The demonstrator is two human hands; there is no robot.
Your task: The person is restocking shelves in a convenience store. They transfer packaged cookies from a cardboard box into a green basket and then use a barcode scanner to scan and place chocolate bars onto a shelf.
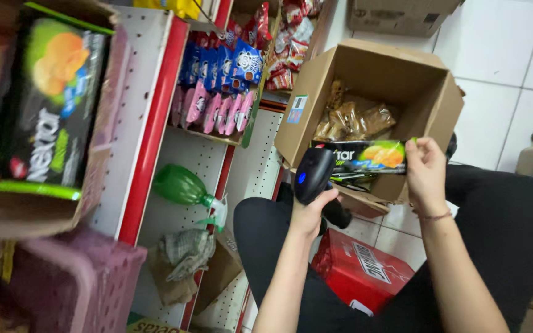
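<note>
Here left hand [311, 206] grips a black handheld scanner [313, 174], aimed at the black snack pack [360, 157] held by right hand [425, 172], just before the open cardboard box [402, 74] of bagged snacks [354, 117].

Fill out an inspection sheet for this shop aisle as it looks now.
Surface: white tiled floor; no table seen.
Job's things: black handheld scanner in the left hand; black snack pack with an orange and green picture held by the right hand.
Clutter: open cardboard box holding clear snack bags; red box; green spray bottle; crumpled cloth.
Grippers: both hands closed on their items.
Cables: nothing seen.
Surroundings: red and white shelf unit; blue packs; pink packs; pink basket.
</note>
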